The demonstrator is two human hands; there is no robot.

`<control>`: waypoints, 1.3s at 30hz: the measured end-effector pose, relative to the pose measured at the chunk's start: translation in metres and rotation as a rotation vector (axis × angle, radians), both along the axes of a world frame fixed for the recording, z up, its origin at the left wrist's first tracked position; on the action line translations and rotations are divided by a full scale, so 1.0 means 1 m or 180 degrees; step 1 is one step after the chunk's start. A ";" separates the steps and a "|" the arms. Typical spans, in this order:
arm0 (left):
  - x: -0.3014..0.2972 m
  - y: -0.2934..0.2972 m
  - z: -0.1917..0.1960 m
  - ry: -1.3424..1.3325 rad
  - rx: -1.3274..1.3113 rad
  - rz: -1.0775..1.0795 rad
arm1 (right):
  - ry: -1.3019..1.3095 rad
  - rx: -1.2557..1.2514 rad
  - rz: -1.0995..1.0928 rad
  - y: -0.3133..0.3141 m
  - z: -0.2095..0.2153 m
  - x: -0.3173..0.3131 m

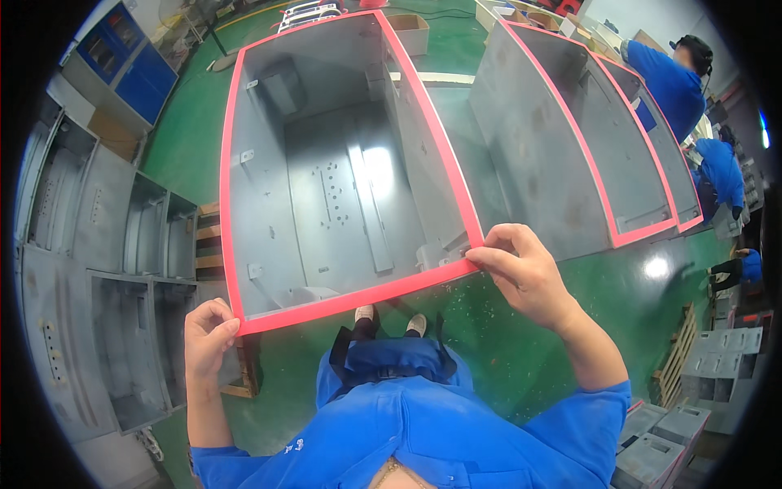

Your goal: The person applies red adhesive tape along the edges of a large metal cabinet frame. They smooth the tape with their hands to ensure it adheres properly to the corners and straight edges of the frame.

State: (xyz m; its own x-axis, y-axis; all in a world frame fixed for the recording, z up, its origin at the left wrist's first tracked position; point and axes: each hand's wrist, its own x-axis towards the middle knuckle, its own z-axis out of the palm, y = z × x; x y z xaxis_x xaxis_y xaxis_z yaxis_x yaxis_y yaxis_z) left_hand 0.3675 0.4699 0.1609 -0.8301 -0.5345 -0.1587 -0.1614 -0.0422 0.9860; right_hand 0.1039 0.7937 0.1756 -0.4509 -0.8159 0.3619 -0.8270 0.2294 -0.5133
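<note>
In front of me stands a large grey metal cabinet shell point(265, 187), its open side facing up toward me. Red tape point(358, 301) runs along its rim on all sides. At the near left corner, my left hand point(207, 338) is closed, thumb and fingers pinching the tape at the edge. My right hand point(528, 277) is closed in a pinch on the tape at the near right corner. The near strip stretches between both hands. Inside the shell are small brackets, a long rail point(371, 208) and a group of punched holes.
More grey cabinet shells point(533, 138) with red-edged rims stand close on the right. Bare grey cabinets point(122, 326) line the left, beside a wooden pallet point(210, 244). A blue cupboard point(145, 90) is at the far left. Co-workers in blue point(666, 85) are at the far right.
</note>
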 end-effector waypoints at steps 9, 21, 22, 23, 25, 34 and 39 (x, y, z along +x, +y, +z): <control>-0.002 0.000 0.002 -0.0056 -0.0096 -0.0050 | 0.0110 0.0086 -0.0055 0.000 0.003 0.007; -0.002 -0.003 0.002 -0.0059 -0.0100 -0.0150 | -0.1464 0.0327 -0.0245 0.001 0.027 0.004; -0.002 -0.004 0.002 -0.0063 -0.0101 -0.0161 | -0.1786 0.0270 -0.0286 0.000 0.025 0.001; -0.002 -0.004 0.002 -0.0052 -0.0101 -0.0161 | -0.2108 0.0209 -0.0326 -0.002 0.024 -0.002; -0.001 -0.005 0.000 -0.0033 -0.0104 -0.0150 | -0.2294 0.0372 -0.0398 -0.004 0.028 -0.008; -0.001 -0.006 -0.002 -0.0004 0.0081 -0.0149 | -0.2329 0.1162 -0.0374 -0.012 0.031 -0.029; -0.002 -0.008 -0.003 0.0037 0.0257 -0.0158 | -0.2074 0.1345 -0.0225 -0.013 0.029 -0.035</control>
State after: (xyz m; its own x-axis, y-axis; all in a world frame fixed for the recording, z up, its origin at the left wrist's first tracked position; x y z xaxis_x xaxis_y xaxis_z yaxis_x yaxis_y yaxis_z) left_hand 0.3654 0.4621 0.1584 -0.8574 -0.4785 -0.1898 -0.1538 -0.1137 0.9815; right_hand 0.0689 0.7809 0.2050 -0.5221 -0.7869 -0.3289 -0.3648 0.5546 -0.7479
